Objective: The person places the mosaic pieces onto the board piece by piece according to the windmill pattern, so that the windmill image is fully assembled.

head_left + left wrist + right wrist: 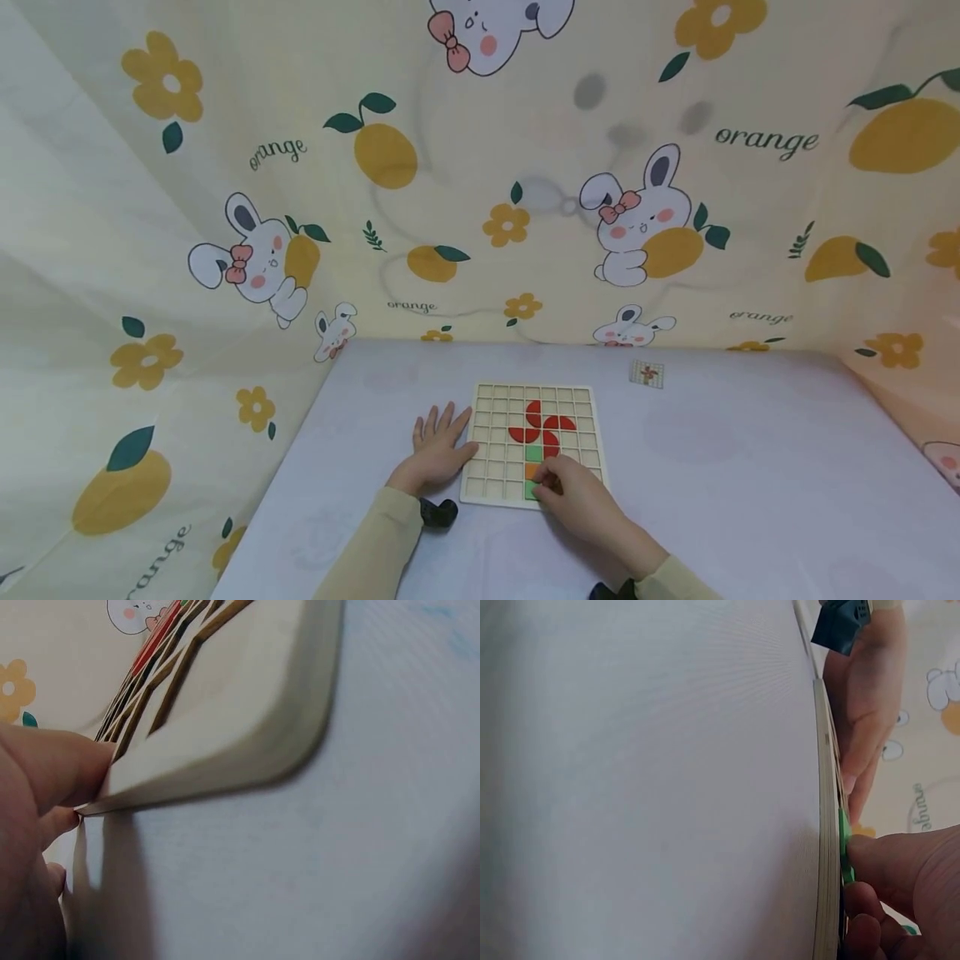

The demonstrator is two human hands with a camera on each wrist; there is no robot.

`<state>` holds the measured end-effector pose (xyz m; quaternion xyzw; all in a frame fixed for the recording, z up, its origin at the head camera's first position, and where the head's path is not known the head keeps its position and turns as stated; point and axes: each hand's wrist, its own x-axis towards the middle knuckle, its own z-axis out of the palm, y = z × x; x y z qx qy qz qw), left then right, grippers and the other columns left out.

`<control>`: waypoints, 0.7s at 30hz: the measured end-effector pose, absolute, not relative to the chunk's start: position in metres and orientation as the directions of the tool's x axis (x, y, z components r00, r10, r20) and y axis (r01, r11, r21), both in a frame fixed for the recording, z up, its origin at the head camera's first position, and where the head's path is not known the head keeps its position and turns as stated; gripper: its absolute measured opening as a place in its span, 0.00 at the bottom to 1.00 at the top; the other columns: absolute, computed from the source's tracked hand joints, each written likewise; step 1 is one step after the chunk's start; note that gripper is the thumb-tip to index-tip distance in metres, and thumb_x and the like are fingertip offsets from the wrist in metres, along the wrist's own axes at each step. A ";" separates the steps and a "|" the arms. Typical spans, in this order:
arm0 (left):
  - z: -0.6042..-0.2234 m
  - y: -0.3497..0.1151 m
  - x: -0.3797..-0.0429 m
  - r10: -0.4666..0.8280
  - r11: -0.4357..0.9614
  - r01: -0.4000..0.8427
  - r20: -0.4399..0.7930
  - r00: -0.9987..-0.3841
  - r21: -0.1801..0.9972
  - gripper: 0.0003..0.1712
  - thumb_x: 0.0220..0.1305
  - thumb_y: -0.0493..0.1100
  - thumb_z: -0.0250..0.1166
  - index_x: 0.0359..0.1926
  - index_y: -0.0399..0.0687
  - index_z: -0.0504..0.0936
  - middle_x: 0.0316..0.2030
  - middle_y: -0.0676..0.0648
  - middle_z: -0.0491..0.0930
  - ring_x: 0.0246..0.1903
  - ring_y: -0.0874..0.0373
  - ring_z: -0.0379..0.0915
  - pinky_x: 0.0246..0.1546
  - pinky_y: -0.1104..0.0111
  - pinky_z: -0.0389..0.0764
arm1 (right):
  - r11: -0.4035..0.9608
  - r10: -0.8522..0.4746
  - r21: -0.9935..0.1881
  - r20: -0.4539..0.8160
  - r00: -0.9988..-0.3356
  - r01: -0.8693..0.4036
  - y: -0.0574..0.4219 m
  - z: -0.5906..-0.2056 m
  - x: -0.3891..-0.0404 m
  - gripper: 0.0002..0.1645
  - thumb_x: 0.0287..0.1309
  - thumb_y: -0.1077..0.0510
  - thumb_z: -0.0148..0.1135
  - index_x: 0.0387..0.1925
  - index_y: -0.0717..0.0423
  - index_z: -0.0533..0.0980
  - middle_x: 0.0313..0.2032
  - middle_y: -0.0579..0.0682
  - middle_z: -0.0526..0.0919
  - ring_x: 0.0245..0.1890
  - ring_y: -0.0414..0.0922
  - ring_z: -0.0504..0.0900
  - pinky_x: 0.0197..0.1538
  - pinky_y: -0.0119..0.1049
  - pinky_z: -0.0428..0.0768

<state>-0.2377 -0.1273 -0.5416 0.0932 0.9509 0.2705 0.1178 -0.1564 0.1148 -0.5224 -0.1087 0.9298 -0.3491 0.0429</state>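
Note:
A pale wooden grid board (487, 492) lies on the table. Four red quarter-round-looking tiles form a pinwheel in its middle, one of them the red tile (524, 435). Below it, a green square tile (533, 453) and an orange square tile (530, 472) sit in one column. My right hand (581, 500) pinches another green square tile (845, 844) at the column's near end, by the board's front edge, thumb and curled fingers against it. Spread out flat, my left hand (435, 454) rests at the board's left edge, its thumb touching the rim.
A small card (647, 374) with a red pinwheel picture on a grid lies at the back right of the white table (750, 467). Behind the table hangs a cream cloth (465, 108) printed with rabbits, oranges and flowers. Dark bands (438, 513) sit at the wrists.

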 end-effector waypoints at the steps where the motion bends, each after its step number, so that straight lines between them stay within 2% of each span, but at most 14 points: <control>1: -0.541 -0.127 -0.238 0.242 0.838 0.115 -0.173 -0.955 0.534 0.37 0.70 0.58 0.53 0.75 0.57 0.55 0.76 0.43 0.39 0.73 0.42 0.21 0.67 0.46 0.22 | 0.733 -0.227 -0.658 -0.001 -0.974 -0.170 0.115 -0.522 -0.156 0.07 0.55 0.57 0.70 0.33 0.46 0.78 0.29 0.38 0.74 0.30 0.38 0.71 0.33 0.31 0.74; 8: -0.543 -0.129 -0.240 0.249 0.833 0.119 -0.173 -0.953 0.541 0.37 0.69 0.58 0.54 0.75 0.56 0.55 0.76 0.43 0.40 0.73 0.42 0.22 0.67 0.46 0.22 | 0.717 -0.242 -0.674 -0.001 -0.970 -0.178 0.115 -0.524 -0.157 0.06 0.57 0.57 0.68 0.34 0.46 0.78 0.29 0.37 0.74 0.29 0.38 0.71 0.31 0.31 0.73; 13: -0.548 -0.135 -0.239 0.236 0.834 0.109 -0.171 -0.957 0.540 0.37 0.69 0.58 0.54 0.75 0.55 0.56 0.76 0.42 0.40 0.73 0.41 0.22 0.67 0.45 0.22 | 0.691 -0.218 -0.711 -0.031 -0.975 -0.131 0.126 -0.523 -0.165 0.03 0.62 0.56 0.64 0.38 0.46 0.78 0.30 0.38 0.76 0.29 0.39 0.73 0.31 0.32 0.74; 17: -0.552 -0.137 -0.239 0.232 0.840 0.112 -0.166 -0.958 0.530 0.38 0.69 0.59 0.53 0.75 0.56 0.55 0.76 0.42 0.40 0.73 0.41 0.22 0.67 0.45 0.23 | 0.740 -0.118 -0.667 0.000 -0.993 -0.088 0.149 -0.521 -0.177 0.11 0.63 0.55 0.62 0.47 0.52 0.77 0.33 0.42 0.77 0.30 0.40 0.73 0.31 0.34 0.75; 21: -0.554 -0.138 -0.239 0.225 0.845 0.106 -0.168 -0.960 0.525 0.38 0.69 0.59 0.54 0.75 0.56 0.56 0.76 0.43 0.41 0.73 0.42 0.22 0.67 0.45 0.23 | 0.826 -0.060 -0.557 0.073 -0.995 -0.091 0.179 -0.519 -0.183 0.23 0.66 0.52 0.59 0.59 0.56 0.71 0.46 0.51 0.77 0.39 0.46 0.78 0.39 0.43 0.80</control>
